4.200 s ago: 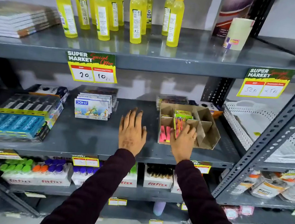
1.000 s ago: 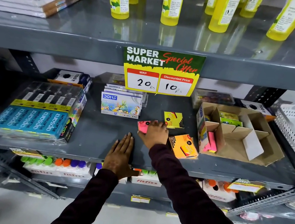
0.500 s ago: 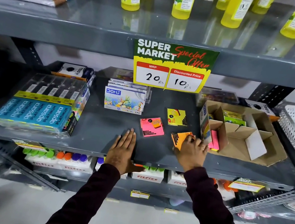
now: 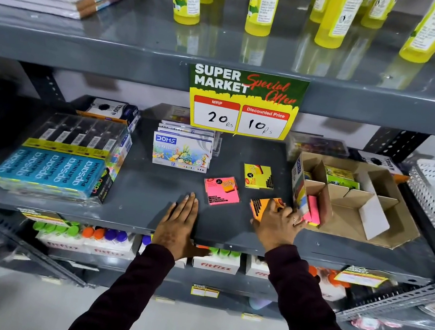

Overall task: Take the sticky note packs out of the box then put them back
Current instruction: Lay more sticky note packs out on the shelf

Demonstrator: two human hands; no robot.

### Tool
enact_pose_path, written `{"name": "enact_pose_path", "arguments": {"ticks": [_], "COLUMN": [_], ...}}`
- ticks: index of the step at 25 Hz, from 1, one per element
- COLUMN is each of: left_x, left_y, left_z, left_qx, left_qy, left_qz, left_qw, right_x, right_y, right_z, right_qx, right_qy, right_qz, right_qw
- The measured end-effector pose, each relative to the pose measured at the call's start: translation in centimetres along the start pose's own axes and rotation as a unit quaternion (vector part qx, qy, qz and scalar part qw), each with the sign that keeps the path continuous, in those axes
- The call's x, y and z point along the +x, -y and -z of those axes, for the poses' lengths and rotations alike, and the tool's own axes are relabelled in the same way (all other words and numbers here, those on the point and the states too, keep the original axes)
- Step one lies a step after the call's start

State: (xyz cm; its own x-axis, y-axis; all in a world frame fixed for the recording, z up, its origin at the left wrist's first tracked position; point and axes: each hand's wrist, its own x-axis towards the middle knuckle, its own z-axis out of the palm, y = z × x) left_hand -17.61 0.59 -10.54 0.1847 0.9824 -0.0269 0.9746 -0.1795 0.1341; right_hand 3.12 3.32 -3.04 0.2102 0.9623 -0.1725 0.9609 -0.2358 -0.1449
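Light: bright, even, from overhead | Glare: row of yellow plastic bottles [image 4: 261, 6] mirrored on the glossy grey metal upper shelf [image 4: 227, 46] | Shadow: soft, beneath that shelf | Distortion: wide-angle bowing at edges | Blur: lower-left corner smeared; centre sharp

On the shelf [image 4: 150, 200] three sticky note packs [image 4: 221, 190] lie left of the box [image 4: 356, 201]; one under the right hand [image 4: 276, 223]; more packs stand inside the box; left hand [image 4: 178, 223] lies flat at the front edge.
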Motion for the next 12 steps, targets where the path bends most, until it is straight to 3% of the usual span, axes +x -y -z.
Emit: {"name": "enact_pose_path", "arguments": {"ticks": [3, 6, 12], "left_x": [0.1, 0.1, 0.2], "left_y": [0.1, 0.1, 0.1], "left_z": [-0.2, -0.2, -0.7], "left_qx": [0.018, 0.011, 0.037], "left_qy": [-0.016, -0.018, -0.011], "left_qz": [-0.011, -0.004, 0.012], "left_qw": [1.0, 1.0, 0.999], "right_x": [-0.6, -2.4, -3.8], "right_y": [0.5, 2.1, 4.0], "right_z": [0.0, -1.2, -3.8], "right_qx": [-0.005, -0.026, -0.08], "right_qy": [-0.043, -0.11, -0.079], "right_qz": [0.023, 0.103, 0.14], "right_qw": [0.999, 0.988, 0.984]}}
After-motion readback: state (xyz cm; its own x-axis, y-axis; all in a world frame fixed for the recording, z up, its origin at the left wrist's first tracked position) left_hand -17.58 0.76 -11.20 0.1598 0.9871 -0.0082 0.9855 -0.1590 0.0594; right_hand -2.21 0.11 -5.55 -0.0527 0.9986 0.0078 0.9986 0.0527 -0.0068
